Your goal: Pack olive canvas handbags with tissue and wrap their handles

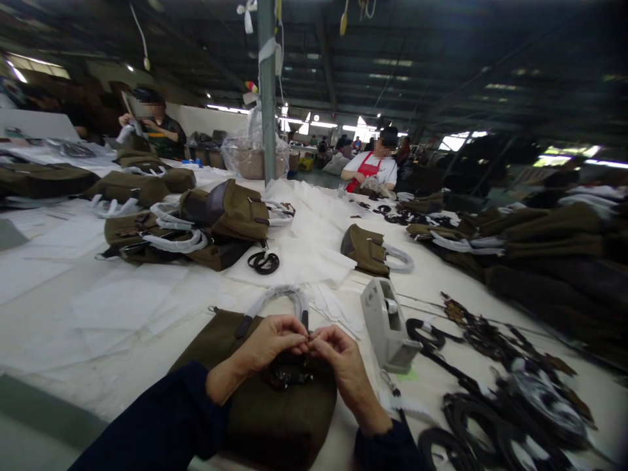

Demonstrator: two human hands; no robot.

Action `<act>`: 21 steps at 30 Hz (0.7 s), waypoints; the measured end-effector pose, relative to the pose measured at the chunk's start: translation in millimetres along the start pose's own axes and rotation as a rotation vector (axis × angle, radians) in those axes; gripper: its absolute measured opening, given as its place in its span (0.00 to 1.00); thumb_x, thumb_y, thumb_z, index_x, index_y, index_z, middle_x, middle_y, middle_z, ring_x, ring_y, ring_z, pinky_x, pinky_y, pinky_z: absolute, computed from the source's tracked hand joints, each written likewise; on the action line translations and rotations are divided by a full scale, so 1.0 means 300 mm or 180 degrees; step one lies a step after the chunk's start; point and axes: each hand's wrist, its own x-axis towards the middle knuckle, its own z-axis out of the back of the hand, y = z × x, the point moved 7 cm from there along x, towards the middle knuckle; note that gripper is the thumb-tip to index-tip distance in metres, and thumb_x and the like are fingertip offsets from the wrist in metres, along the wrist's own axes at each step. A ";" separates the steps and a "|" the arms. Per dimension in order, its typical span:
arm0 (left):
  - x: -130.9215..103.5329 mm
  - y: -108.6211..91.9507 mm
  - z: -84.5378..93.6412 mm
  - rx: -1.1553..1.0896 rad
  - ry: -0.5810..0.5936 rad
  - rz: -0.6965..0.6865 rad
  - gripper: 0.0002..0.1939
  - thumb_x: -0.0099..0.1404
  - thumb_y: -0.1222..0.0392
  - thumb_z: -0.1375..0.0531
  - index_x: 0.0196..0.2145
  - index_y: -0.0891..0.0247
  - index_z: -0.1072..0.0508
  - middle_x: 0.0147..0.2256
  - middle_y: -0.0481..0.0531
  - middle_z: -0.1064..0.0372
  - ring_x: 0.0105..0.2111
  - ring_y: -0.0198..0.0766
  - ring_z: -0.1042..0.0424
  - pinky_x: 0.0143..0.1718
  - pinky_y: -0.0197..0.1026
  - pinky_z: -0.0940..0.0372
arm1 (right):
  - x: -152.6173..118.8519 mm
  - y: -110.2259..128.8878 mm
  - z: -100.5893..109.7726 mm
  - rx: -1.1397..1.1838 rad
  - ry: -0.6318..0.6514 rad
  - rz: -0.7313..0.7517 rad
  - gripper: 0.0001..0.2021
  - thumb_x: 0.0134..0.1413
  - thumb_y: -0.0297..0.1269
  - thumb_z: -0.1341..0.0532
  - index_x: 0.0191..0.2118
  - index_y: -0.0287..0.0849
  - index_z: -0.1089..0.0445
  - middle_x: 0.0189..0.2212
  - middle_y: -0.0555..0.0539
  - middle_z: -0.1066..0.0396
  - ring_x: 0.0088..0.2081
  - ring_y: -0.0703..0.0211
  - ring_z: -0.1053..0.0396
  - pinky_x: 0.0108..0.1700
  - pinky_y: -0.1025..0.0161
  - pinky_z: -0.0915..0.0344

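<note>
Olive cloth lies beneath our 2 hands: the bag [282, 418] rests on the white table [112, 369] directly before us, its handle [282, 290] wrapped in pale plastic and arching past its far edge. Our left hand [277, 340] and right hand [336, 347] come together above the bag, near the right end of the handle. Thumb and fingers of each are pinched, and the 2 sets of fingertips meet or nearly meet; we cannot tell what, if anything, is between them. Just below our fingers, a shiny fitting [294, 378] lies on the bag's upper face.

Right of the bag stands a grey device [392, 347], and farther right dark straps [471, 402] lie in coils and tangles. Beyond the bag's far edge sits a small black coil [269, 267], close to a pile of bags [220, 219]. Thin sheets [127, 301] spread to the bag's left. Another bag [366, 252] lies beyond it, to the right. Farther past the bag rises a post [267, 111]; 2 people work beyond the bag, 1 in a red apron [367, 169] to the right, 1 in dark clothes [171, 140] to the left.
</note>
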 end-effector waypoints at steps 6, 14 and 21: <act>0.015 0.072 0.009 0.0000 -0.0142 -0.0010 0.12 0.58 0.56 0.32 0.34 0.68 0.26 0.23 0.50 0.25 0.23 0.32 0.28 0.28 0.33 0.34 | -0.004 -0.031 0.006 -0.0108 -0.0180 -0.0185 0.15 0.48 0.46 0.30 0.33 0.41 0.29 0.26 0.51 0.26 0.27 0.62 0.30 0.33 0.65 0.31; 0.008 0.088 0.025 -0.0010 -0.0293 -0.0042 0.12 0.59 0.56 0.33 0.35 0.68 0.25 0.22 0.47 0.28 0.22 0.29 0.31 0.27 0.31 0.38 | 0.012 -0.055 0.000 -0.0572 -0.0237 -0.0166 0.15 0.49 0.47 0.32 0.32 0.39 0.27 0.19 0.54 0.35 0.20 0.68 0.40 0.22 0.69 0.41; 0.016 0.110 0.033 0.0013 -0.0340 -0.0060 0.12 0.60 0.55 0.34 0.35 0.68 0.25 0.22 0.47 0.29 0.22 0.30 0.32 0.27 0.32 0.37 | 0.017 -0.083 0.023 -0.0698 -0.0361 -0.0178 0.15 0.53 0.49 0.35 0.34 0.39 0.26 0.19 0.55 0.38 0.19 0.69 0.46 0.20 0.70 0.48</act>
